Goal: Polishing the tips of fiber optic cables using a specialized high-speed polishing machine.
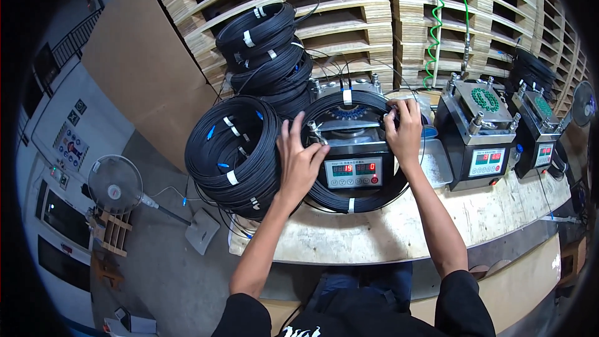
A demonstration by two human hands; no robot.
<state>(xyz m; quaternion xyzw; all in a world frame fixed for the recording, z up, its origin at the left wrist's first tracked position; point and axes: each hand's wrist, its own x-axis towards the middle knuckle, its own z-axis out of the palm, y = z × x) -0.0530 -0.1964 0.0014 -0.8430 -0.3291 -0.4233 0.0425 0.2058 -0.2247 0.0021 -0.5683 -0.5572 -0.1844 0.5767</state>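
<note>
Black short-sleeved shirt with white print, dark blue trousers, bare forearms

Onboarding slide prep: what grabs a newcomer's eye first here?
Both hands, left hand and right hand, grasp a black cable coil looped around a small machine with red digits at centre. Left of it sits a stack of black coils; behind, wooden pallets.
</note>
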